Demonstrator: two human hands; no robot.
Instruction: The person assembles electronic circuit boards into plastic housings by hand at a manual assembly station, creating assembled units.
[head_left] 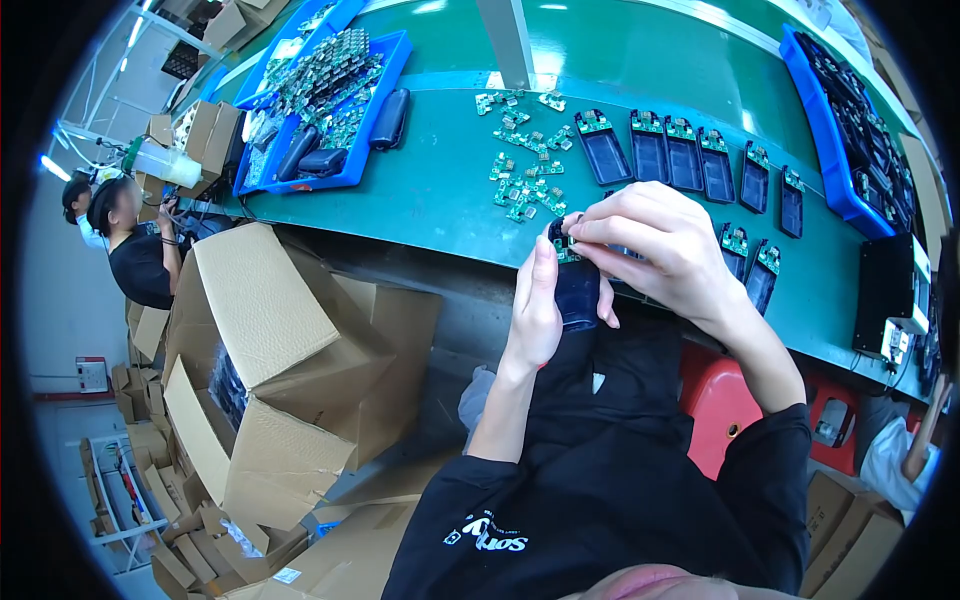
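My left hand (538,310) is closed round a dark plastic case (576,300), holding it tilted at the table's near edge. A small green circuit board (567,250) sits in the upper end of this case. Over that end, my right hand (650,235) pinches the board's edge between thumb and fingers; the fingertips partly cover it. Beyond my hands, loose green circuit boards (525,185) lie scattered on the table. Several similar dark cases with boards at their tops, such as one open case (604,155), are laid out to the right, some partly behind my right hand.
The green table (440,190) carries a blue bin (362,165) heaped with boards and cases at left, and another blue bin (830,150) of dark parts at right. A black-and-white box device (890,300) stands near it. Open cardboard boxes (270,310) crowd the left; a red stool (720,410) is beside me.
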